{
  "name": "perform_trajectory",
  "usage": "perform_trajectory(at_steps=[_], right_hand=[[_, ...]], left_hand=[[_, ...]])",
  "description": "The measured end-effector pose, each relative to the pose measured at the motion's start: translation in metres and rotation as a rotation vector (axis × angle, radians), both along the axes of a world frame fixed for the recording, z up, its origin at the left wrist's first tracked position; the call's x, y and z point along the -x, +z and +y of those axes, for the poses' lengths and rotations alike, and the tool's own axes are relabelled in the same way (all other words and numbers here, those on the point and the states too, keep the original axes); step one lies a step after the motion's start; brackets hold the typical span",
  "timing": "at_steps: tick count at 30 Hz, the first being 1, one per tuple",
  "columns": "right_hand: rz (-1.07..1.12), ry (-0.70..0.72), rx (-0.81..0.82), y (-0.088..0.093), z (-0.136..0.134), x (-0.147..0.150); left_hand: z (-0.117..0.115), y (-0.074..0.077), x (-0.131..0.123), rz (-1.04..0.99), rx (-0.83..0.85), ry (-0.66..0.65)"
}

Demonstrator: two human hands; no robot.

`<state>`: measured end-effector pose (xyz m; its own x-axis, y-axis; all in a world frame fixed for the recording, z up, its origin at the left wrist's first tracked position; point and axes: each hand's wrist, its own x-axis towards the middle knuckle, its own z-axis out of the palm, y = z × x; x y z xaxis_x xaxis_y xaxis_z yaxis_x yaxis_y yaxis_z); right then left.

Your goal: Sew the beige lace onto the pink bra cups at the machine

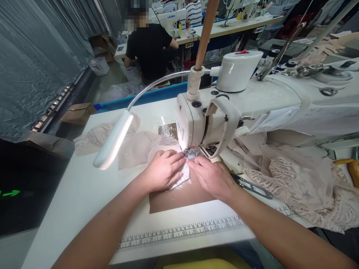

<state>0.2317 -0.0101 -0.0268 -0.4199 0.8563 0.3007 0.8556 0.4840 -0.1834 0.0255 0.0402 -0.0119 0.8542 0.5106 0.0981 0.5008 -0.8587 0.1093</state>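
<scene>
Clock: centred on the presser foot [191,153], 12 pointing away from the wearer.
Lace piece [185,174]: white, textured, at 6 o'clock, between the hands, upper end right up by the foot.
Left hand [165,170]: at 8 o'clock, palm down, fingers fairly straight and laid over the lace; flat contact, not a fist.
Right hand [211,176]: at 4 o'clock, fingers partly curled, tips at the lace's near-foot edge. Can't tell whether it pinches or only presses.
Needle zone: small, glary and part-covered by fingers; can't confirm whether the foot is down.
Sewing machine [193,123]: head at 12, arm running off toward 2–3.
Lamp [113,144]: at 9, lit, on a bendy neck.
Brown sheet [174,201]: under the hands, reaching toward 6–7.
Ruler strip [179,234]: at 6, along the table [70,186] edge.
Sheer lace cloth [134,149]: at 9, spread on the table.
Lace pile [294,183]: at 3–4, bunched, well apart from the foot.
Feed advice: I'd guide with light flat pressure and let the machine pull; tugging would likely stretch the lace.
Finger advice: left tips look very near the foot; slide them back toward 8.
Edge advice: square the lace edge with the right fingertips, no folds underneath.
</scene>
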Motion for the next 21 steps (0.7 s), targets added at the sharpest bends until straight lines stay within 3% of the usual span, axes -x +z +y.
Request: perform_trajectory(at_steps=[13,21], right_hand=[[0.116,0.126,0.017,0.001,-0.011,-0.011],[0.040,0.219,0.036,0.001,-0.011,-0.010]], left_hand=[[0.001,0.000,0.001,0.013,-0.001,0.044],[0.002,-0.003,0.003,-0.034,-0.018,0.011]])
